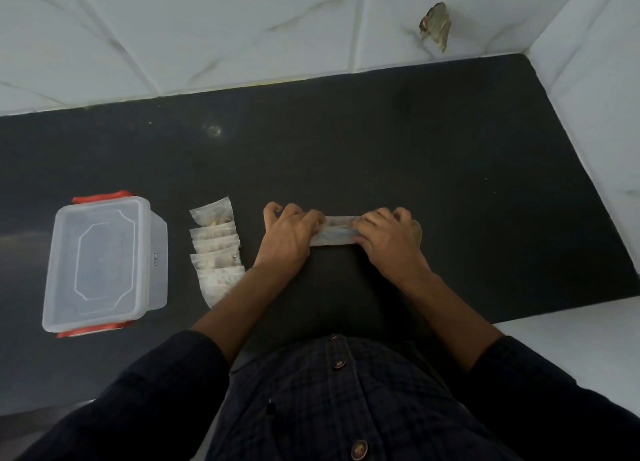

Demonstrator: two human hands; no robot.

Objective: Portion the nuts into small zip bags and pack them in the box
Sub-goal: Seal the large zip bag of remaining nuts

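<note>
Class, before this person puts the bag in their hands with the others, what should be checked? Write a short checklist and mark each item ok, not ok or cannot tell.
1. Both hands hold the bag: ok, left hand and right hand grip its ends.
2. Zip fully sealed: cannot tell.
3. Nuts inside this bag: cannot tell.
4. Filled bags kept together: ok, an overlapping row beside the box.
5. Box open for packing: not ok, its lid is on.
6. Counter space around the row: ok.

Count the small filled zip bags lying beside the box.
5 small clear zip bags of nuts overlap in one column right of the clear plastic box. Overlap may hide more.
</note>
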